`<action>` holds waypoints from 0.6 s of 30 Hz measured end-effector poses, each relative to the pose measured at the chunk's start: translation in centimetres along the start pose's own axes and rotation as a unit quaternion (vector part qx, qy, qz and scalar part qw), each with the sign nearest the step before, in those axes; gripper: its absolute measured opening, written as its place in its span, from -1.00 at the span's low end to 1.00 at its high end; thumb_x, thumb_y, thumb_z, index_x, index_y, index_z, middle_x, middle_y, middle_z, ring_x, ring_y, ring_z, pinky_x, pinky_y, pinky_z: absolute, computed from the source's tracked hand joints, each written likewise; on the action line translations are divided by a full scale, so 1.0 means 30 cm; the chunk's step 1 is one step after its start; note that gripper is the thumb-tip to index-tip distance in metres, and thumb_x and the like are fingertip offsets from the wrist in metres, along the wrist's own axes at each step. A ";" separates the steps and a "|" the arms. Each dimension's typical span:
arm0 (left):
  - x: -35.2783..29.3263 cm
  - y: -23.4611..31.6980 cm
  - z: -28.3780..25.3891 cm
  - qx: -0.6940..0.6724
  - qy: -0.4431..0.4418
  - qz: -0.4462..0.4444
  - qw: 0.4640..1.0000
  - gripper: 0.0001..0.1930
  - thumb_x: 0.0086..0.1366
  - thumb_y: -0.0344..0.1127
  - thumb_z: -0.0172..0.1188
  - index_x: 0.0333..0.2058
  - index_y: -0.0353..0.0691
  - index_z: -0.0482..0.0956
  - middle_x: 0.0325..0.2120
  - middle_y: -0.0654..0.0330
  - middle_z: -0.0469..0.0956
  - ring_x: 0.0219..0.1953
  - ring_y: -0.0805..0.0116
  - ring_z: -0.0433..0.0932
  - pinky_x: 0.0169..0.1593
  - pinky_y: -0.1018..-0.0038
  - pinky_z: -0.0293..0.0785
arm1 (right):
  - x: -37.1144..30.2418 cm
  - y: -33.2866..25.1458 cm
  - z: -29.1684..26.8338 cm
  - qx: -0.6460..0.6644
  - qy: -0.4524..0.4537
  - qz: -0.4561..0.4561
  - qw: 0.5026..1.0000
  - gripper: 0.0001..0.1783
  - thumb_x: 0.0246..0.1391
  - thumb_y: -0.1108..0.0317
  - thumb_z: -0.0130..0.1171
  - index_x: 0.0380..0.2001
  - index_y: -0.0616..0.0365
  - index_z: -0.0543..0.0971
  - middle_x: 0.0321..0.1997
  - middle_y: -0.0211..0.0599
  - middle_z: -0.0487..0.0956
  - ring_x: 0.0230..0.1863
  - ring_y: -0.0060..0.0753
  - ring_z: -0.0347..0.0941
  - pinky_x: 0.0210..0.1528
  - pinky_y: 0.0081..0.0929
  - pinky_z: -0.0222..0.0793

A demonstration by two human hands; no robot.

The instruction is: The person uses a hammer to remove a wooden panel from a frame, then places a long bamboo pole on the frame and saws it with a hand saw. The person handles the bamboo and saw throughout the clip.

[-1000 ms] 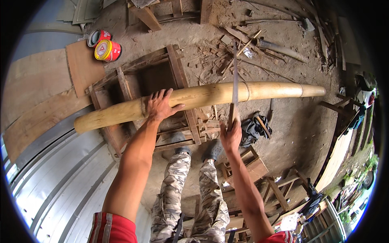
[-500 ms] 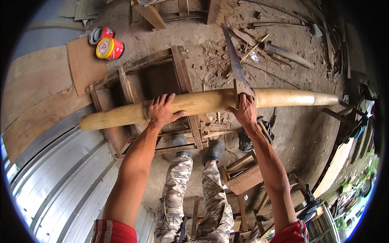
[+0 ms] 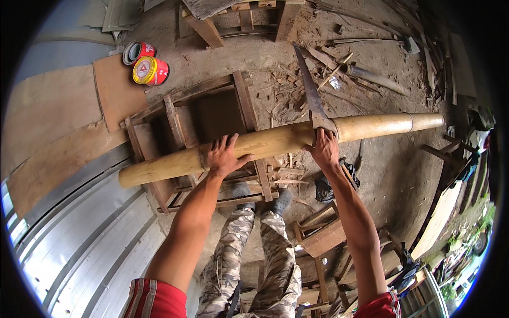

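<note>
A thick yellow bamboo pole [image 3: 270, 142] lies crosswise before me, over a brown wooden frame [image 3: 245, 103] at its left part. My left hand [image 3: 222, 156] grips the pole from above near a ring joint, its thumb stretched to the right. Farther right, my right hand [image 3: 324, 150] is closed around the handle of a handsaw [image 3: 312, 91]. The saw's blade points away from me across the pole, its tip over the floor beyond. Where the teeth meet the bamboo is hard to make out.
Two red cans [image 3: 150, 71] stand at the far left, beside plywood sheets [image 3: 58, 106]. Corrugated metal [image 3: 85, 238] is at the lower left. Wood scraps and a dark pipe [image 3: 377, 79] litter the far floor. A black bag [image 3: 324, 189] and a small wooden stool [image 3: 322, 237] are near my feet.
The view has shifted, so the pole's left end and the frame sit lower and farther right. Both hands keep their holds; the saw stays at about the same place on the pole.
</note>
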State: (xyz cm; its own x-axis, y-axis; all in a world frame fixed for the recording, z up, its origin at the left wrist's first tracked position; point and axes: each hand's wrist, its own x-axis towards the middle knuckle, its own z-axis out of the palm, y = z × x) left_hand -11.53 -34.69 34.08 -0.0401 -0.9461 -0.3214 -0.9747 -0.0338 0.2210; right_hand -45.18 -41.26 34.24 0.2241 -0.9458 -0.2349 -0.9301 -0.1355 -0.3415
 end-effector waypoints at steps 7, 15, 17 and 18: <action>-0.019 -0.049 0.011 -0.021 0.000 -0.004 1.000 0.03 -0.08 0.67 0.07 0.17 -0.03 0.47 0.04 0.03 0.49 0.07 0.01 0.50 0.08 0.13 0.49 | -0.014 -0.069 -0.018 0.010 0.009 0.009 1.000 -0.23 -0.25 0.11 0.55 -0.02 0.23 0.40 -0.08 -0.06 0.55 -0.01 0.04 0.41 0.02 -0.11 0.32; -0.005 -0.041 0.049 -0.022 0.052 -0.009 0.998 -0.02 -0.12 0.61 0.19 0.16 0.02 0.48 0.01 0.13 0.50 0.07 0.01 0.48 0.13 0.11 0.43 | -0.017 -0.077 -0.011 -0.003 0.008 0.033 0.999 -0.27 -0.21 0.12 0.53 -0.03 0.22 0.40 -0.07 -0.02 0.56 0.04 0.03 0.42 0.05 -0.11 0.31; -0.013 -0.039 0.052 -0.026 0.033 -0.027 0.999 -0.03 -0.12 0.60 0.19 0.18 0.08 0.47 0.04 0.18 0.48 0.08 -0.01 0.47 0.14 0.08 0.41 | -0.014 -0.088 -0.019 0.007 -0.006 0.051 0.999 -0.25 -0.24 0.14 0.54 -0.03 0.22 0.39 -0.07 0.01 0.53 0.04 0.09 0.39 0.07 -0.08 0.29; -0.019 -0.041 0.053 -0.030 0.034 -0.019 0.999 -0.02 -0.12 0.60 0.20 0.19 0.08 0.45 0.05 0.18 0.47 0.09 -0.01 0.46 0.13 0.07 0.42 | -0.017 -0.093 -0.025 0.012 -0.012 0.060 0.998 -0.24 -0.26 0.15 0.55 -0.03 0.22 0.39 -0.07 0.02 0.52 0.04 0.12 0.38 0.09 -0.06 0.29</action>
State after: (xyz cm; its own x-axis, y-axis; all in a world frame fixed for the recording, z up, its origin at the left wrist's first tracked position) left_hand -10.66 -33.58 32.52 0.0137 -0.9634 -0.2678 -0.9604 -0.0872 0.2645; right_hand -42.90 -40.63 36.00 0.1182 -0.9473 -0.2978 -0.9436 -0.0137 -0.3309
